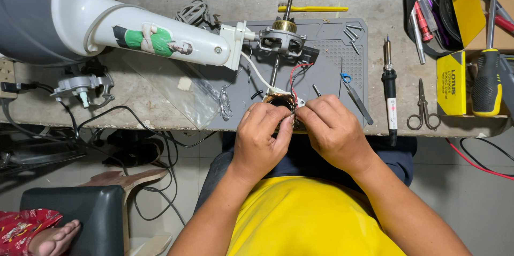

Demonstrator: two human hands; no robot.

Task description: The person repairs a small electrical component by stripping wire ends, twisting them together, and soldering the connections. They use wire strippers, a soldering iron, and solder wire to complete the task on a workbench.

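My left hand [262,135] and my right hand [333,130] meet at the near edge of a grey work mat [334,58], both gripping a round motor winding [280,100] with copper coil and white casing. Red, black and white wires [295,71] run from it up to a bare motor frame [281,39] with a shaft, fixed to the white neck of a fan body [160,39] lying across the bench. Most of the winding is hidden under my fingers.
On the mat lie tweezers [356,98] and several screws [350,34]. A soldering iron [390,90], scissors [423,108], a yellow box [451,82], a large screwdriver [488,74] and a tool pouch [428,9] sit to the right. A clear plastic bag [176,92] and cables [123,127] are left.
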